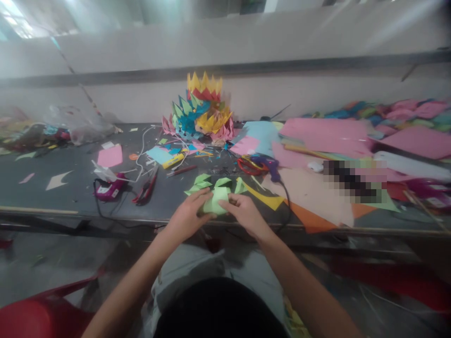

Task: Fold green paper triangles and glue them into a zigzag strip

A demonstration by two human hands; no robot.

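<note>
A light green folded paper (215, 202) is between my two hands at the table's front edge. My left hand (188, 213) is closed on its left side, thumb below and fingers behind. At its right side my right hand (244, 211) pinches the same paper between thumb and fingers. Just beyond my hands lie several green folded pieces (202, 180). A yellow paper strip (269, 199) rests to the right of them. Farther back stands a pile of folded paper crowns (204, 112) in yellow, red, blue, green and pink.
On the dark table (81, 183) are red-handled pliers (146, 187), a purple device (110, 188) with a cord, a yellow cutter (173, 160), and a purple glue gun (268, 164). Large paper sheets (317, 195) cover the right side. A red chair (31, 319) stands at lower left.
</note>
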